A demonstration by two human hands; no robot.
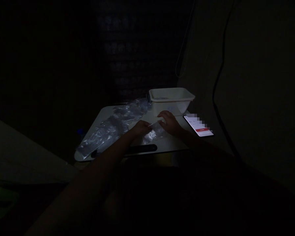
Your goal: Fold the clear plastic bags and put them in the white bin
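Note:
In dim light, a clear plastic bag point(152, 134) hangs between my two hands over the front of a small white table point(170, 142). My left hand point(141, 127) is closed on the bag's upper left edge. My right hand point(170, 123) curves over the bag's upper right side, thumb and fingers bent around a gap. Whether its fingertips touch the plastic is hard to make out. To the left, a heap of clear plastic bags point(113, 127) spreads across the tabletop. Just beyond my right hand stands a white plastic tub point(172, 104).
A lit phone point(199, 126) lies at the table's right edge. A dark slot point(142, 148) runs along the front edge. One dark cable point(218, 72) hangs down the right wall. Something blue point(80, 131) shows beside the table's left edge.

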